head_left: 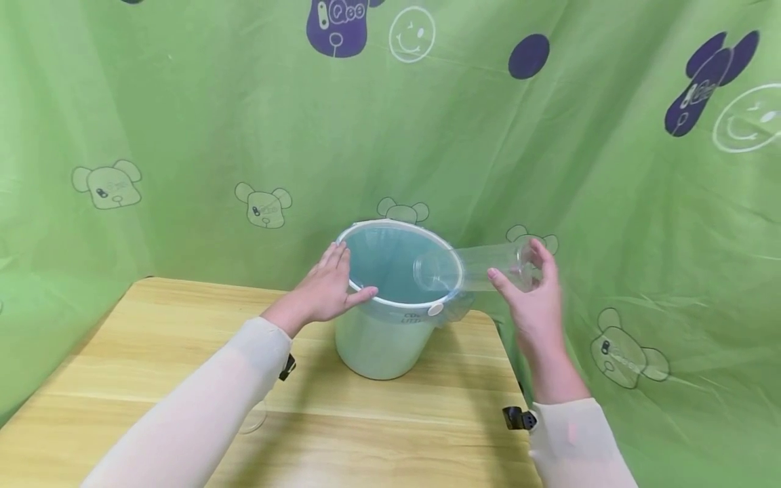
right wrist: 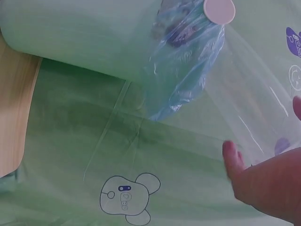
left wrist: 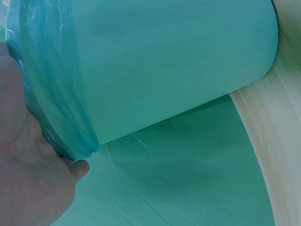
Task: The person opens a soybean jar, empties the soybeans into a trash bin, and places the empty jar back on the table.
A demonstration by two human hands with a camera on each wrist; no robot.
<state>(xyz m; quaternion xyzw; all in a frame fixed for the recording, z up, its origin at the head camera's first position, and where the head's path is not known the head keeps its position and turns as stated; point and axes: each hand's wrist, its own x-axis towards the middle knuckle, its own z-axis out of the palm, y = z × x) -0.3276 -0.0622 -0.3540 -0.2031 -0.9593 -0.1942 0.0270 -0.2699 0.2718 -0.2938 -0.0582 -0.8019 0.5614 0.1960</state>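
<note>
A pale green trash bin (head_left: 378, 349) with a white rim stands upright on the table, lined with a thin blue plastic bag (left wrist: 51, 89). My left hand (head_left: 320, 288) rests on the left side of the rim, fingers straight and thumb spread along the front edge. With thumb and fingers, my right hand (head_left: 533, 298) holds the closed-looking end of a clear plastic cup (head_left: 488, 264). The cup lies nearly sideways, its other end over the bin's mouth. Loose bag film hangs outside the rim below the cup in the right wrist view.
The wooden table (head_left: 183, 339) ends close to the right of the bin. A clear round ring-like piece (head_left: 255, 419) lies on it, partly behind the left sleeve. Green printed cloth (head_left: 183, 122) hangs behind and down the right side. A round white button (right wrist: 219, 10) sits on the bin's rim.
</note>
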